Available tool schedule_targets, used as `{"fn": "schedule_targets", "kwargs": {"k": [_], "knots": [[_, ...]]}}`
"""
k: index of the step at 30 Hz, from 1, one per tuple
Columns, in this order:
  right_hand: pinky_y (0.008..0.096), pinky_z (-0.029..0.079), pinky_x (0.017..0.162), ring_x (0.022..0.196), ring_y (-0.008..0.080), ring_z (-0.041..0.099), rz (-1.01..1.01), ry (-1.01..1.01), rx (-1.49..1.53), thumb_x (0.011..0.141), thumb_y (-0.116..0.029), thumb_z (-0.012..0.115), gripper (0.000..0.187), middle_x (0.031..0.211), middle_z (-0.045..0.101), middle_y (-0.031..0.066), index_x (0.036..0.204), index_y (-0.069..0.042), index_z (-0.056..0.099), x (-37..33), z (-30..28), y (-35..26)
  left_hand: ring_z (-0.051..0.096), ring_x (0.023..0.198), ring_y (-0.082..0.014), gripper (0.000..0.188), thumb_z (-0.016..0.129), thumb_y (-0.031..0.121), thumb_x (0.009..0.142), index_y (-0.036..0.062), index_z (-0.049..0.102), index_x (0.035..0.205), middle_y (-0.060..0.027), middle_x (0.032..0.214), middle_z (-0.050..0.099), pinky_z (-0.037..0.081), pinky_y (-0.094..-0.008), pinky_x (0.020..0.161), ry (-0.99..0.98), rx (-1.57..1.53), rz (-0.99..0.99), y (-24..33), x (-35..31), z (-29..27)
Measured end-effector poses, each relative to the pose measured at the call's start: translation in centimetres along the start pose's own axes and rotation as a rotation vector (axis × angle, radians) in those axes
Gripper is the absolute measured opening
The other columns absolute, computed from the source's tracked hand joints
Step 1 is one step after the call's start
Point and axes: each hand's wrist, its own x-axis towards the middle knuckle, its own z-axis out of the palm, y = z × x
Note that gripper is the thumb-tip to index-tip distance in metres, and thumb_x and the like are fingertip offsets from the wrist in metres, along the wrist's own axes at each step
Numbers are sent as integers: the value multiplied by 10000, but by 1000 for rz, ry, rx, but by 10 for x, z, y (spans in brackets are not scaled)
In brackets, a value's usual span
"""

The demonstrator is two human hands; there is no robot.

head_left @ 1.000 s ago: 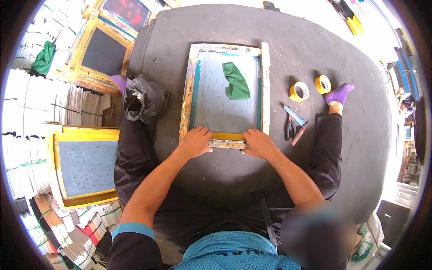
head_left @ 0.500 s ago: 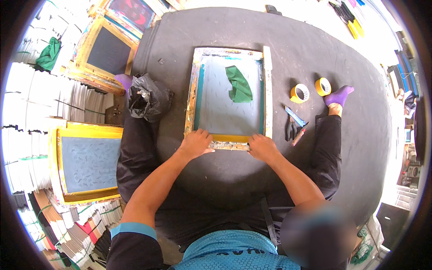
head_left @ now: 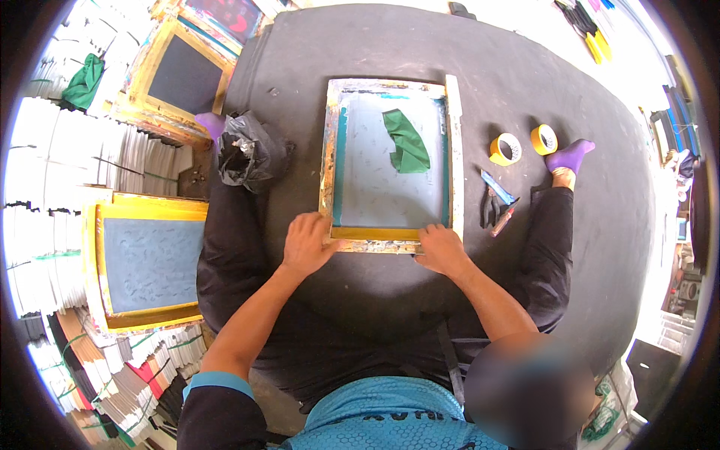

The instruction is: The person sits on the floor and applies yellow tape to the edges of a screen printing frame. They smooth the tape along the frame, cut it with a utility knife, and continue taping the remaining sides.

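Entry: left hand (head_left: 309, 244) and right hand (head_left: 442, 250), fingers spread flat, press yellow tape along the near rail of the wooden-framed screen (head_left: 390, 161); firm, even strokes advised, to avoid wrinkles.

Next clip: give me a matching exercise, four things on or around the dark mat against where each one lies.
Things:
1. green cloth
2. black plastic bag
3. tape rolls
4. left hand

Places:
A. left of the screen frame, by the mat's edge
B. on the frame's near left corner
C. on the mesh inside the frame
D. right of the frame, above the pliers

Pairs: 1-C, 2-A, 3-D, 4-B
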Motion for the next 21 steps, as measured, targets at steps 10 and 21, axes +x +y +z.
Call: {"fn": "schedule_targets", "kwargs": {"k": [10, 21], "knots": [[490, 545, 933, 1083, 396, 645, -80, -32, 279, 702, -390, 887, 603, 1085, 674, 197, 1082, 24, 670, 74, 5, -97, 640, 957, -435, 542, 635, 234, 1020, -6, 495, 1485, -227, 1067, 624, 527, -497, 849, -124, -447, -476, -12, -25, 27], [479, 533, 973, 1105, 409, 636, -88, -17, 653, 664, -400, 897, 670, 1125, 670, 210, 1138, 21, 679, 92, 9, -131, 639, 967, -430, 525, 654, 183, 993, 17, 524, 1474, -222, 1025, 619, 525, -489, 835, -77, -466, -437, -10, -35, 29]]}}
